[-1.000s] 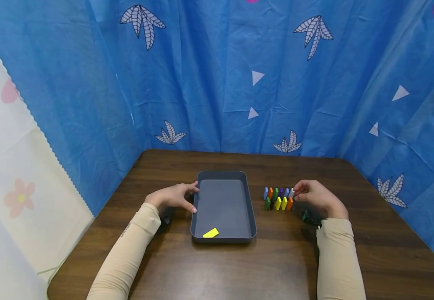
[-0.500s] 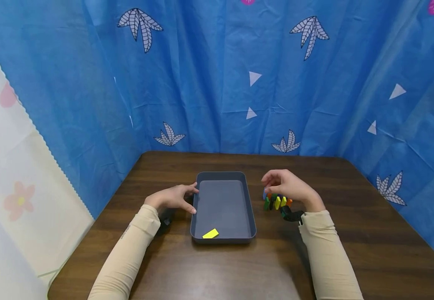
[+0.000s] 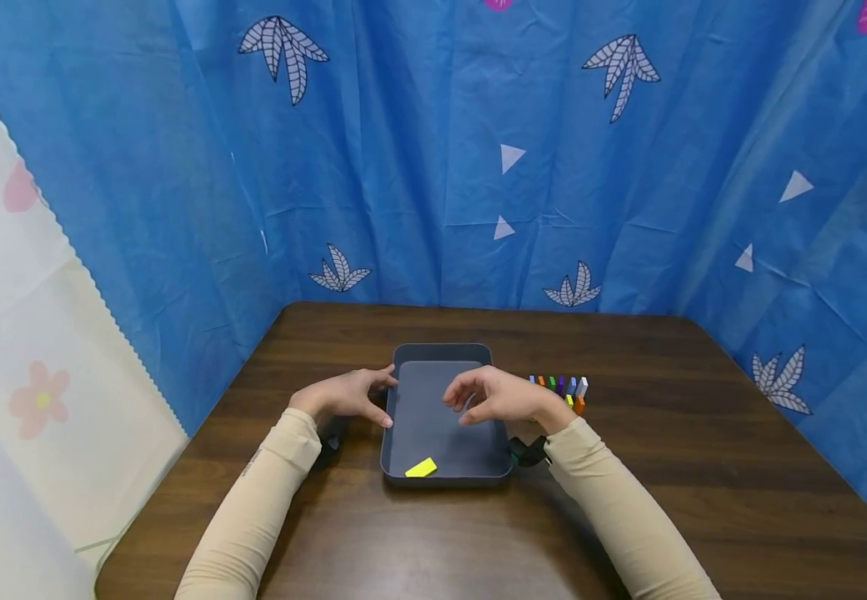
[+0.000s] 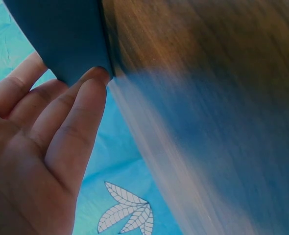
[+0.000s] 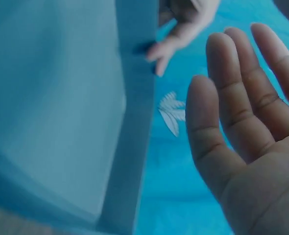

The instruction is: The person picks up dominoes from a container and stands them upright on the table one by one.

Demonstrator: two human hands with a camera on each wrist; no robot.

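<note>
A dark grey rectangular tray (image 3: 413,392) lies on the table, with one flat yellow block (image 3: 421,467) near its front left corner. My left hand (image 3: 345,394) rests on the tray's left side, its fingers and thumb extended; the left wrist view shows the fingertips (image 4: 98,76) touching the tray wall (image 4: 66,34). Over the tray hovers my right hand (image 3: 504,395), loosely bent. In the right wrist view the right hand (image 5: 247,112) has spread fingers and nothing between them. Several small coloured blocks (image 3: 582,387) stand on edge right of the tray, partly hidden by the right hand.
The brown wooden table (image 3: 433,542) carries everything. A blue curtain (image 3: 433,167) hangs behind its far edge, and a white cloth (image 3: 28,333) hangs at the left.
From beside the white block, my right hand has swept left across the standing blocks to over the tray. The left hand and the yellow block in the tray have stayed put.
</note>
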